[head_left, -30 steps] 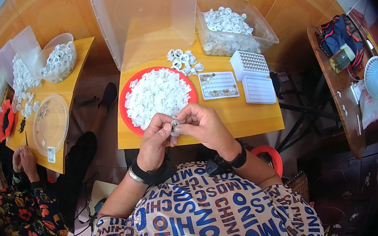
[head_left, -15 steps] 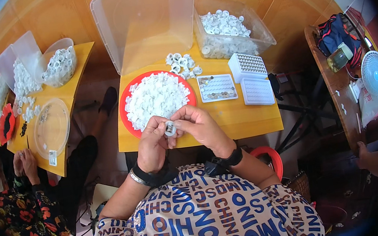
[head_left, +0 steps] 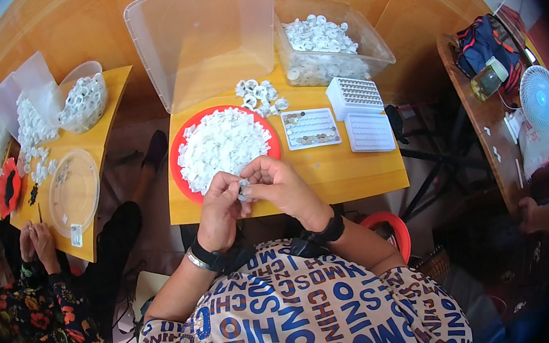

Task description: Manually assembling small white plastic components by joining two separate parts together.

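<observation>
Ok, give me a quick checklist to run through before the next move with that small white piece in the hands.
1. Small white piece pinched between both hands: ok, left hand and right hand meet on it above the near table edge.
2. Piece seated or assembled properly: cannot tell, the fingers cover most of it.
3. Supply within reach: ok, the red plate holds a heap of white pieces just beyond the hands.
4. Compartment tray free for placing: ok, nothing lies over it; some cells look filled.
5. Finished rings kept apart from the plate: ok, they sit behind it.
</observation>
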Demonstrator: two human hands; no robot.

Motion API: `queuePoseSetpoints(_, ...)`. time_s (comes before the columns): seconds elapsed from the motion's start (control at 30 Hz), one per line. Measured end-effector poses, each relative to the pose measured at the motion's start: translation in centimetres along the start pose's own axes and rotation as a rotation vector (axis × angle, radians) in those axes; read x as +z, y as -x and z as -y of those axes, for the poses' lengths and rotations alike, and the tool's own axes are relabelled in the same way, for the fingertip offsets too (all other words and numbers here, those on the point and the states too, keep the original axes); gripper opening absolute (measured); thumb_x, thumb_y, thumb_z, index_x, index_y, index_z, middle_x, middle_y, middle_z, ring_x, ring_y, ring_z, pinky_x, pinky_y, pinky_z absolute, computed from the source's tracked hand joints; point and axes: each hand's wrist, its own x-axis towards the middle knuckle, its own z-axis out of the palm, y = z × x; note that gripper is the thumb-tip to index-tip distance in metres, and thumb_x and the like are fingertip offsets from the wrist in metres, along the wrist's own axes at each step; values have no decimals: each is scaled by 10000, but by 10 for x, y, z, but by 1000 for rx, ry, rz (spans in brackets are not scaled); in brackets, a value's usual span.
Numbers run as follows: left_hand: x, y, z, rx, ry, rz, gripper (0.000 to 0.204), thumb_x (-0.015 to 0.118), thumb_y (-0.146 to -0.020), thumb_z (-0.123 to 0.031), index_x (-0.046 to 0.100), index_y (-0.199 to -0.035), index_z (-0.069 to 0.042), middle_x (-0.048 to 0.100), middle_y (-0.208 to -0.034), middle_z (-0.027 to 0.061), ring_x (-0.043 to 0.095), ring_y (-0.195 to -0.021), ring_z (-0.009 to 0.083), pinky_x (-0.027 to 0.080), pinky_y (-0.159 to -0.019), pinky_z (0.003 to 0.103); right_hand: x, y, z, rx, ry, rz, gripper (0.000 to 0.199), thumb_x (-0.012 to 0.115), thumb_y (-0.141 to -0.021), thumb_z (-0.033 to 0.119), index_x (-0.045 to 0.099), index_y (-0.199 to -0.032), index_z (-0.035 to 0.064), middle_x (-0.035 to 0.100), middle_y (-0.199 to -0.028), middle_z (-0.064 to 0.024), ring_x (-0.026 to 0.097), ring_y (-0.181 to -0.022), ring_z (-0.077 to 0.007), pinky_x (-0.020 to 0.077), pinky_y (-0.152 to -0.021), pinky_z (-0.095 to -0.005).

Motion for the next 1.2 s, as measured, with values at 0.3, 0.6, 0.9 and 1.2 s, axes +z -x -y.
queuePoseSetpoints(0.3,-2,2,2,22,21,29,131,466,-974,-196,501,-962,-70,577,-816,58,521,-667,122,418,-617,248,-5,-3,-7,45,-30,96,150,600,-896,41,553,-1028,-13,628,-824,-51,627,-704,-113,510,-641,-245)
queuePoseSetpoints(0.6,-2,-1,1,-45,78,12,156,459,-979,-209,488,-943,-60,593,-839,91,583,-701,167,479,-645,281,3,0,-6,-95,181,-14,112,618,-901,69,626,-977,-13,644,-797,-36,604,-654,-66,484,-561,-212)
queuePoseSetpoints(0.9,-3,0,3,-47,173,6,167,438,-999,-225,481,-928,-80,601,-867,84,590,-679,158,492,-625,276,9,6,2,-352,491,-106,103,673,-858,71,668,-931,-1,603,-810,-40,606,-635,-74,476,-547,-224)
queuePoseSetpoints(1.2,-1,-2,5,0,142,-43,134,439,-986,-194,475,-917,-85,603,-874,88,577,-659,161,484,-599,266,14,4,-2,-428,495,-151,76,653,-851,93,655,-880,23,592,-814,-89,615,-668,-193,480,-600,-295)
